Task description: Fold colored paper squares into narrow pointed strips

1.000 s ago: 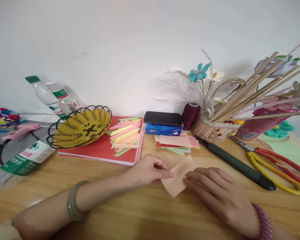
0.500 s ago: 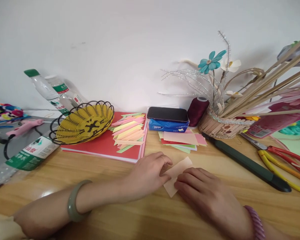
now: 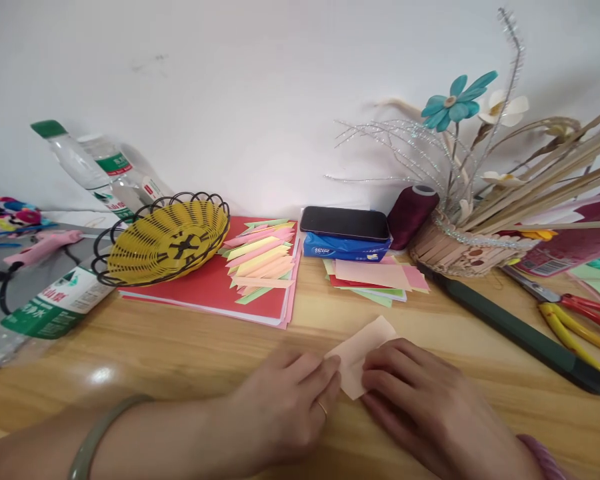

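Observation:
A small pale peach paper slip [image 3: 359, 353] lies slantwise on the table between my hands. My left hand [image 3: 293, 397], wearing a ring and slightly blurred, has its fingers pressed together at the slip's left edge. At the lower right edge, the curled fingers of my right hand [image 3: 420, 397] grip the paper; their tips partly cover it. Behind it is a loose pile of coloured paper slips [image 3: 370, 275]. Further left, several folded paper strips [image 3: 260, 257] rest on red sheets [image 3: 200, 297].
A yellow woven basket [image 3: 173, 243] and plastic bottles [image 3: 60, 303] stand left. At the back are a phone [image 3: 345, 222] on a blue tissue pack [image 3: 347, 248], a maroon thread spool [image 3: 413, 217] and a flower pot [image 3: 465, 250]. A dark green tool [image 3: 525, 333] and scissors [image 3: 575, 320] lie right.
My left hand has come down and nearer, from above the slip to its left edge, with its fingers now together. The right hand keeps its hold. The view has shifted slightly.

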### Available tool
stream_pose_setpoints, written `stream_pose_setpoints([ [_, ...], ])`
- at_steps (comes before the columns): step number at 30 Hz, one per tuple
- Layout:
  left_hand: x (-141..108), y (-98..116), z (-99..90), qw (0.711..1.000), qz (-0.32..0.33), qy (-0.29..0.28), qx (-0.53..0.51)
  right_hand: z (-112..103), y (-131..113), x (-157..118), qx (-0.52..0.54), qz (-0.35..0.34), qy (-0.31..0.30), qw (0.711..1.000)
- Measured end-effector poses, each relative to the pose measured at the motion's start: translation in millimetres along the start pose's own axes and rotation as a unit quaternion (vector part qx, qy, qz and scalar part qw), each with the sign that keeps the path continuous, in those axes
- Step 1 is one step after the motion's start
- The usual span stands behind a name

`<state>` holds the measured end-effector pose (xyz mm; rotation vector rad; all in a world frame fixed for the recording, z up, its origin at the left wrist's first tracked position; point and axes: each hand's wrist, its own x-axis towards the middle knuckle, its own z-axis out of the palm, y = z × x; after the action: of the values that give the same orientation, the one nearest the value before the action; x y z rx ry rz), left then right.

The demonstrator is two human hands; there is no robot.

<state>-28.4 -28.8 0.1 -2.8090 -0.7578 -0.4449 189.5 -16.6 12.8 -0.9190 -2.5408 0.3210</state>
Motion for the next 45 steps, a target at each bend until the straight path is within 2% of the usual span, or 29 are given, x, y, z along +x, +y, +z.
stream_pose_setpoints([
  [4,-7,3,-0.3,1.0,-0.009,-0.018,-0.002,0,-6,3,-0.003,0.027,0.013,1.0],
  [11,-8,4,2.2,0.999,-0.015,-0.019,-0.027,9,-8,1,-0.008,0.001,0.045,0.999],
  [14,-7,1,1.7,0.999,-0.013,-0.026,-0.036,10,-7,0,0.0,-0.007,0.04,0.999],
  [23,-4,-3,-2.0,0.999,-0.014,0.009,-0.042,9,-5,0,0.071,0.094,-0.023,0.993],
  [45,-3,2,-3.3,1.0,-0.011,0.019,-0.005,13,-7,6,0.053,0.129,-0.014,0.99],
])
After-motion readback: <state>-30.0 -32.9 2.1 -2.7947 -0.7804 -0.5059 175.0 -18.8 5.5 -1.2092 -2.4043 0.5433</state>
